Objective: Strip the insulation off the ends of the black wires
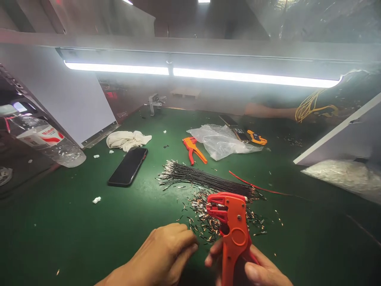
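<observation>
My right hand (263,270) is wrapped around the handles of an orange and red wire stripper (235,234), its jaws pointing up and to the left. To its left, my left hand (169,252) is closed, thumb against curled fingers; whatever it may hold is hidden. Beyond the stripper lies a bundle of black wires (205,178) with bare metal ends at the left. Short wire scraps (204,220) and bits of cut insulation are strewn around and behind the stripper's head. A thin red wire (256,186) stretches right from the bundle.
On the green table (74,226) lie a black phone (127,167), a white cloth (127,140), an orange hand tool (194,150), a clear plastic bag (223,141) and a yellow tool (256,138). A bottle (50,139) leans left. Another person's arm (270,111) shows behind. Panels flank both sides.
</observation>
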Available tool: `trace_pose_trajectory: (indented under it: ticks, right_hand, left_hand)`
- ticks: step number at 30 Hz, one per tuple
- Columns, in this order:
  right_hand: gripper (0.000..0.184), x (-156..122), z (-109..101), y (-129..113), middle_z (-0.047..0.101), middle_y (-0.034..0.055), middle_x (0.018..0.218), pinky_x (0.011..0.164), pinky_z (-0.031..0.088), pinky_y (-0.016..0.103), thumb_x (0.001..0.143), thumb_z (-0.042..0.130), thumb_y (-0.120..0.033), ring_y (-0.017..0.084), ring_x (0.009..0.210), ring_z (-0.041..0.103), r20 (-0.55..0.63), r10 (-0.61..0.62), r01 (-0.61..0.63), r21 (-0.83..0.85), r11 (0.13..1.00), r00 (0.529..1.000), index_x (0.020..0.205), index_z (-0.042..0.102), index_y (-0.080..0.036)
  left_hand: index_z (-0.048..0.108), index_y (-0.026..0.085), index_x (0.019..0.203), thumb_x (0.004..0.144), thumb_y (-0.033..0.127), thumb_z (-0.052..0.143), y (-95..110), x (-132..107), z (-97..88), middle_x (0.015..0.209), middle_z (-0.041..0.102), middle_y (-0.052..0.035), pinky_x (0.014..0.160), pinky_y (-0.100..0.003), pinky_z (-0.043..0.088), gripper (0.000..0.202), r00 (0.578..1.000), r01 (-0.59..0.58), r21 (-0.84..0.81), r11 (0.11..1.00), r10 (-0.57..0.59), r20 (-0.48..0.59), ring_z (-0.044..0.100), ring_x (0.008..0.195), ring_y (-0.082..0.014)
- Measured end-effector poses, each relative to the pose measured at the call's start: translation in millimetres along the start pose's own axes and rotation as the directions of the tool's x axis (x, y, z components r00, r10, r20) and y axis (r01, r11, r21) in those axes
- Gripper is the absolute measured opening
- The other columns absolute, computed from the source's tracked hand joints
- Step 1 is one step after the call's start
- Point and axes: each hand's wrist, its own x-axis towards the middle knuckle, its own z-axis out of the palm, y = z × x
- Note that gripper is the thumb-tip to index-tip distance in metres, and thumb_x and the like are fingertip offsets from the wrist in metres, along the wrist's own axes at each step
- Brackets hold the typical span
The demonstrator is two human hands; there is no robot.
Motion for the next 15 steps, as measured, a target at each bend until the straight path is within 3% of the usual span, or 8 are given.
trace_pose_trajectory:
  ticks: [4, 7, 10, 15]
  right_hand:
    - [0.050, 1.5, 4.9, 0.7, 0.079, 0.0102, 0.111, 0.072, 0.052, 0.024, 0.079, 0.083, -0.046, 0.016, 0.081, 0.077, -0.005, -0.012, 0.012, 0.020, 1.000, 1.000, 0.116, 0.073, -0.014]
    - [0.048, 1.2, 7.2, 0.9, 0.079, 0.0097, 0.109, 0.071, 0.052, 0.023, 0.079, 0.083, -0.044, 0.015, 0.079, 0.076, 0.010, -0.035, 0.034, 0.048, 0.998, 0.999, 0.116, 0.073, -0.014]
    - [0.048, 0.1, 6.9, 1.5, 0.079, 0.0090, 0.110, 0.073, 0.053, 0.026, 0.079, 0.085, -0.038, 0.017, 0.082, 0.077, 0.012, -0.051, 0.050, 0.056, 0.997, 0.999, 0.119, 0.070, -0.017]
    - [0.049, -0.7, 5.6, 1.9, 0.082, 0.0066, 0.091, 0.069, 0.049, 0.027, 0.077, 0.086, -0.037, 0.017, 0.077, 0.076, 0.017, -0.004, 0.004, 0.006, 1.000, 1.000, 0.118, 0.067, -0.017]
  left_hand:
    - [0.062, 0.020, 0.086, 0.097, 0.014, 0.043, 8.8, 1.8, 3.1, 0.073, 0.063, -0.0030, 0.052, -0.028, 0.035, 0.022, 0.962, -0.210, 0.336, 0.918, 0.256, -0.098, 0.054, 0.058, -0.0161]
    - [0.058, 0.019, 0.082, 0.100, 0.012, 0.040, 12.8, 1.9, 5.2, 0.062, 0.059, 0.0010, 0.047, -0.030, 0.032, 0.027, 0.929, -0.282, 0.436, 0.855, 0.357, -0.100, 0.049, 0.049, -0.0151]
    - [0.058, 0.019, 0.083, 0.098, 0.006, 0.037, 9.8, -1.8, -0.1, 0.058, 0.057, 0.0027, 0.045, -0.030, 0.031, 0.029, 0.922, -0.264, 0.449, 0.854, 0.360, -0.143, 0.047, 0.046, -0.0150]
    - [0.060, 0.016, 0.098, 0.099, 0.007, 0.046, 0.2, -8.7, -25.9, 0.067, 0.060, 0.0016, 0.054, -0.027, 0.037, 0.017, 0.932, -0.109, 0.406, 0.907, 0.235, -0.275, 0.053, 0.057, -0.0148]
